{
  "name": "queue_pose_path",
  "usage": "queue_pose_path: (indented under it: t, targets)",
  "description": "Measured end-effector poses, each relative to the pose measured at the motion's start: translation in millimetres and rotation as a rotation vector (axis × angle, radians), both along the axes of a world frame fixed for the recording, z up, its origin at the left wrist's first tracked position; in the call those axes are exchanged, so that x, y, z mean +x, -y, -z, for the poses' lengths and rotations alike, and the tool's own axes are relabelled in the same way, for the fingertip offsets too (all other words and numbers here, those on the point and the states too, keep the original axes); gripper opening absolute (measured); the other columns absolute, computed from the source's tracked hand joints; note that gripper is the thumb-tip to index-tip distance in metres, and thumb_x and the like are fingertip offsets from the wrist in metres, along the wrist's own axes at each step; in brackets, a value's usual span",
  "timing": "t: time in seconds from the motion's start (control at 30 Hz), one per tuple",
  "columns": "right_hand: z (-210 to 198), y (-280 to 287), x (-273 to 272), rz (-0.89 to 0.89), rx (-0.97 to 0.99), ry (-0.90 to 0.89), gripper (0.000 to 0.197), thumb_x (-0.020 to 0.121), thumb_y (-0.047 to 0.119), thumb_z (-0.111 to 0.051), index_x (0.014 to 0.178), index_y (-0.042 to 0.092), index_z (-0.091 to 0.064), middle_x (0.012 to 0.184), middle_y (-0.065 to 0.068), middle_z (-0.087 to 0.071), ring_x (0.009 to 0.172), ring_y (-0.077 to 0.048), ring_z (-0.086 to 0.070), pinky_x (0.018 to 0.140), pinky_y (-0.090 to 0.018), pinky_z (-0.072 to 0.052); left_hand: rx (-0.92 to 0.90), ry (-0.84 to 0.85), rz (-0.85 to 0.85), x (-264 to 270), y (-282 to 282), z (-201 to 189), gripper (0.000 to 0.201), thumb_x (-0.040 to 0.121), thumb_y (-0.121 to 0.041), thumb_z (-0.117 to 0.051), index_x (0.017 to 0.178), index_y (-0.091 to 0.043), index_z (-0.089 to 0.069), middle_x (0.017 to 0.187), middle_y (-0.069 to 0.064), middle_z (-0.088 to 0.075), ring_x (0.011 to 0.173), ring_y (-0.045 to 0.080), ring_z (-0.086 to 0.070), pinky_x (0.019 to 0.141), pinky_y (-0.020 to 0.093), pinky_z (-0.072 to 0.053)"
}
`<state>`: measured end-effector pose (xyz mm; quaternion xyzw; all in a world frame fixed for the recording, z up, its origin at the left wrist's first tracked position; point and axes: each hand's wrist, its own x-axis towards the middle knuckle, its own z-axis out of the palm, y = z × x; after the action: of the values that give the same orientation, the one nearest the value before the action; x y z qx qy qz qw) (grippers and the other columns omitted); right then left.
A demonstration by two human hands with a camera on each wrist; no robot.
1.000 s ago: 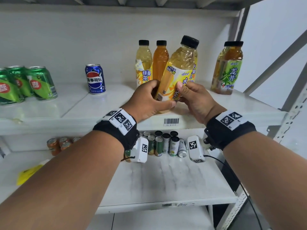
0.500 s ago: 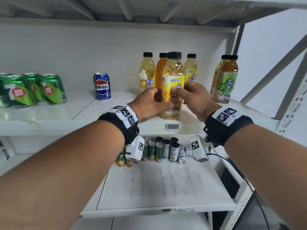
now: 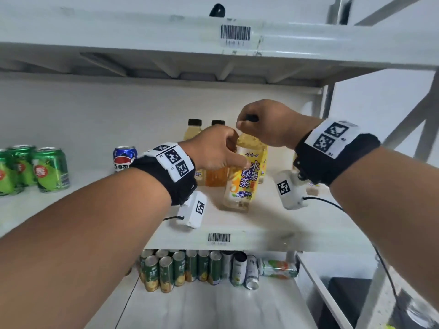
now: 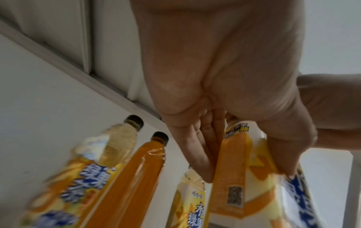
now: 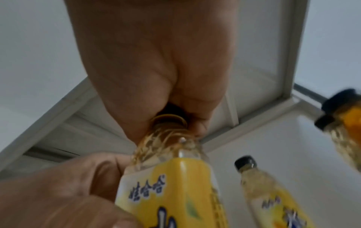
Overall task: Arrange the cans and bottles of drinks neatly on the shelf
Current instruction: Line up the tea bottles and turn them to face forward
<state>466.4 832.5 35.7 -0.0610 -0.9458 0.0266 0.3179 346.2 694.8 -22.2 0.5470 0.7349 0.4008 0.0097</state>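
A tea bottle with a yellow label [image 3: 244, 184] leans slightly on the middle shelf [image 3: 273, 231], its base low against the board. My left hand [image 3: 228, 150] grips its upper body, thumb [image 4: 283, 146] on the front and fingers [image 4: 203, 154] behind. From above, my right hand [image 3: 249, 122] grips the black cap [image 5: 171, 108]. Behind stand a pale tea bottle [image 3: 193, 129], an orange bottle [image 3: 216, 179] and another yellow-labelled bottle [image 3: 263, 162], also in the right wrist view [image 5: 263, 185].
A blue cola can [image 3: 123, 157] and green cans [image 3: 50, 169] stand further left on the same shelf. Several slim cans [image 3: 190, 267] crowd the lower shelf, one lying on its side [image 3: 278, 268]. The upper shelf's edge [image 3: 235, 34] hangs close above.
My right hand has gone from the bottle's label up to its cap. My left hand has slid higher on the bottle. The bottle now sits deeper on the shelf, and the view has tilted up.
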Motion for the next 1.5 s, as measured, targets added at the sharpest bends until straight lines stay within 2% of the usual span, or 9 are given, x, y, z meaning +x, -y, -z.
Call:
queue_pose_path:
  t: [0.33,0.47,0.57,0.67,0.87,1.13,1.3,1.4,1.5]
  targets:
    - [-22.3,-104.5,1.1,0.171,0.195,0.026,0.029,0.101,0.042,-0.059,0.103,0.018,-0.074,0.111,-0.002,-0.069,0.100,-0.023,-0.060,0.078,-0.028,-0.039,-0.108,-0.153,-0.028,-9.4,-125.9,-27.9,0.033,0.084,-0.034,-0.090,0.108,-0.013,-0.079,0.104,0.003,-0.081,0.101,0.025,-0.076,0.095,0.046,-0.061]
    - [-24.5,-136.0,-18.8,0.150,0.107,0.006,0.023,0.101,0.038,-0.060,0.099,0.019,-0.072,0.103,0.002,-0.066,0.095,-0.020,-0.059,0.077,-0.030,-0.043,-0.133,-0.313,-0.125,-25.6,-145.0,-47.7,0.027,0.085,-0.032,-0.082,0.102,-0.011,-0.078,0.086,-0.008,-0.074,0.083,0.013,-0.068,0.072,0.031,-0.055]
    - [-25.5,-151.9,-34.7,0.178,0.126,0.070,0.023,0.100,0.042,-0.062,0.100,0.021,-0.071,0.096,0.005,-0.061,0.083,-0.017,-0.058,0.067,-0.029,-0.041,-0.052,-0.389,-0.172,-38.4,-153.6,-64.0,0.023,0.084,-0.015,-0.081,0.107,-0.015,-0.083,0.092,-0.006,-0.076,0.084,0.009,-0.069,0.074,0.023,-0.054]
    - [-22.8,-163.5,-49.7,0.190,0.155,0.115,0.025,0.101,0.042,-0.063,0.102,0.019,-0.072,0.094,0.006,-0.059,0.083,-0.016,-0.056,0.068,-0.029,-0.038,-0.006,-0.553,-0.242,-48.0,-166.0,-73.7,0.021,0.085,-0.022,-0.084,0.105,-0.019,-0.080,0.088,-0.012,-0.065,0.086,0.012,-0.064,0.068,0.022,-0.042]
    - [-15.5,-178.3,-67.2,0.231,0.172,0.223,0.032,0.103,0.043,-0.061,0.109,0.015,-0.075,0.109,0.001,-0.064,0.095,-0.021,-0.057,0.079,-0.030,-0.040,-0.200,-0.535,-0.286,-68.0,-186.7,-70.1,0.032,0.090,-0.026,-0.080,0.119,-0.016,-0.071,0.118,-0.005,-0.069,0.109,0.019,-0.064,0.096,0.037,-0.054]
    - [-20.9,-172.3,-67.5,0.274,0.208,0.278,0.039,0.104,0.044,-0.057,0.121,0.012,-0.074,0.097,0.002,-0.062,0.096,-0.022,-0.058,0.082,-0.029,-0.042,-0.173,-0.472,-0.263,-68.7,-184.7,-66.3,0.029,0.090,-0.020,-0.078,0.119,-0.016,-0.073,0.114,-0.005,-0.072,0.107,0.018,-0.066,0.087,0.028,-0.048]
    - [-29.2,-164.0,-45.3,0.281,0.164,0.205,0.039,0.102,0.042,-0.062,0.129,0.015,-0.070,0.127,-0.003,-0.066,0.116,-0.026,-0.061,0.085,-0.028,-0.041,-0.168,-0.528,-0.266,-59.4,-179.4,-66.3,0.041,0.091,-0.027,-0.075,0.130,-0.014,-0.070,0.133,0.002,-0.065,0.122,0.024,-0.060,0.097,0.031,-0.048]
    - [-31.6,-163.6,-27.7,0.347,0.172,0.144,0.033,0.099,0.040,-0.063,0.120,0.015,-0.072,0.115,-0.001,-0.066,0.107,-0.025,-0.062,0.083,-0.031,-0.047,-0.098,-0.492,-0.237,-49.3,-177.2,-66.5,0.043,0.091,-0.030,-0.075,0.132,-0.018,-0.068,0.133,-0.001,-0.062,0.122,0.020,-0.059,0.095,0.029,-0.045]
    - [-28.9,-169.9,-8.9,0.510,0.125,0.071,0.023,0.091,0.035,-0.065,0.088,0.012,-0.068,0.094,-0.006,-0.066,0.080,-0.023,-0.061,0.059,-0.030,-0.046,-0.010,-0.469,-0.141,-30.5,-175.9,-66.3,0.035,0.090,-0.030,-0.076,0.123,-0.019,-0.073,0.123,-0.004,-0.069,0.114,0.017,-0.063,0.091,0.028,-0.048]
